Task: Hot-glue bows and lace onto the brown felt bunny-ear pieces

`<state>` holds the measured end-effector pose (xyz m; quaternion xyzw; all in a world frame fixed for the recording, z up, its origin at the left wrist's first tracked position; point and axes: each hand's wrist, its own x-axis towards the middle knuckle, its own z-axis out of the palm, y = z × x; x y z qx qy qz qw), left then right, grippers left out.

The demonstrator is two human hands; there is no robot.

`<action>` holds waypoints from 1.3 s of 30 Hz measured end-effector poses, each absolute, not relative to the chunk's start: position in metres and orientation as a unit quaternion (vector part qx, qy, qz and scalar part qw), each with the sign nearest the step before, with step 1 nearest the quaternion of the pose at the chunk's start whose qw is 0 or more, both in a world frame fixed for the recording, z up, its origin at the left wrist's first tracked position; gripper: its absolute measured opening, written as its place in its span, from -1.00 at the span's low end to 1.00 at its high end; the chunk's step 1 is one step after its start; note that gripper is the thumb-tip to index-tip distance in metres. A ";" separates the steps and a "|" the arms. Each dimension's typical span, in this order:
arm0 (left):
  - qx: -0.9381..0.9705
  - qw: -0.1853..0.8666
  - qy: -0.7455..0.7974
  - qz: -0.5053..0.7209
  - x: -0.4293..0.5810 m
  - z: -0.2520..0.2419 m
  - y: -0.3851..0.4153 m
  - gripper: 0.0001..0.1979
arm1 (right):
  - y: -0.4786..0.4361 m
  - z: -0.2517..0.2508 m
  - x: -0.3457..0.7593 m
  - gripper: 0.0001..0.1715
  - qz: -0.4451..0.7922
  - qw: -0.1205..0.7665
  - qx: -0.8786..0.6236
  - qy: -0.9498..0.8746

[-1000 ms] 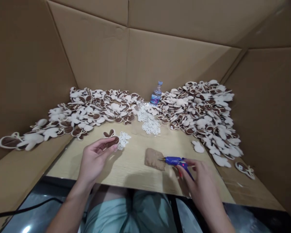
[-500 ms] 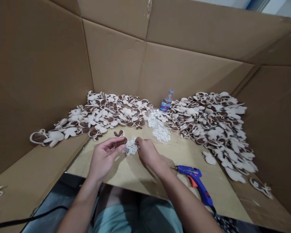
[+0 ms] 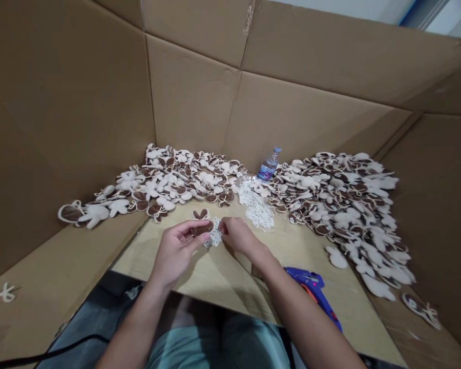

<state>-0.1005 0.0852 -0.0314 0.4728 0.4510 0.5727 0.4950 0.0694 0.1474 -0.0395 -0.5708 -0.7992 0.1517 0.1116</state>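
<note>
Head view: left hand point(image 3: 174, 251) holding 1 felt shape point(image 3: 202, 229), right hand point(image 3: 240, 237) narrow (touching 1 lace piece point(image 3: 215, 234)).

From my remote station I see matt brown felt point(image 3: 202, 230) and fuzzy cream fleece point(image 3: 336, 258) beside open-work off-white lace point(image 3: 256, 208) on a smooth, pale wood-grain tabletop point(image 3: 211, 287). A glossy blue plastic glue gun point(image 3: 311, 285) and a shiny clear plastic water bottle point(image 3: 269, 165) contrast with matt corrugated cardboard walls point(image 3: 192, 87).
</note>
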 end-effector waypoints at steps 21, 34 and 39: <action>0.541 0.486 0.409 0.550 -0.090 -0.014 0.062 -0.80 | 0.062 -0.014 0.109 -0.84 0.311 0.535 -0.398 -0.677; 0.586 0.454 0.409 0.531 -0.082 -0.013 0.052 -0.82 | 0.037 -0.017 0.095 -0.59 0.219 0.603 -0.321 -0.697; 0.588 0.446 0.414 0.532 -0.081 -0.011 0.050 -0.88 | 0.037 -0.016 0.091 -0.60 0.209 0.627 -0.320 -0.679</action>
